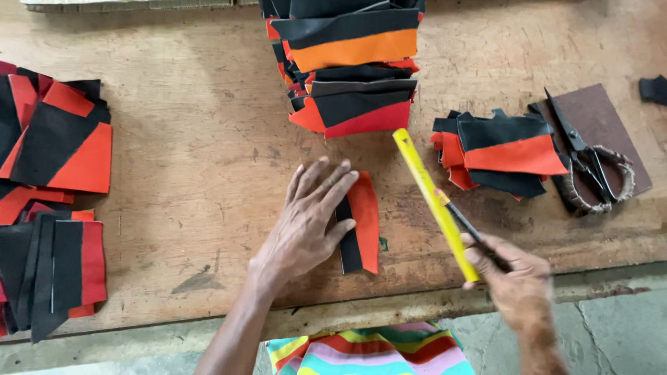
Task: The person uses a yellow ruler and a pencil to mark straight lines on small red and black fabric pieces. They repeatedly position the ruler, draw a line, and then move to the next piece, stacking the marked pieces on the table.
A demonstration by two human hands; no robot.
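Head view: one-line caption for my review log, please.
Left hand flat on a red-and-black piece on the wooden table; right hand holds a yellow ruler and pen.

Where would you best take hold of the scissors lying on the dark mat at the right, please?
Probably by the wrapped handle loops, coming from the right table edge. The scissors lie flat on the brown mat with blades pointing up-left toward the fabric pile, so the handles are the free, safe end.
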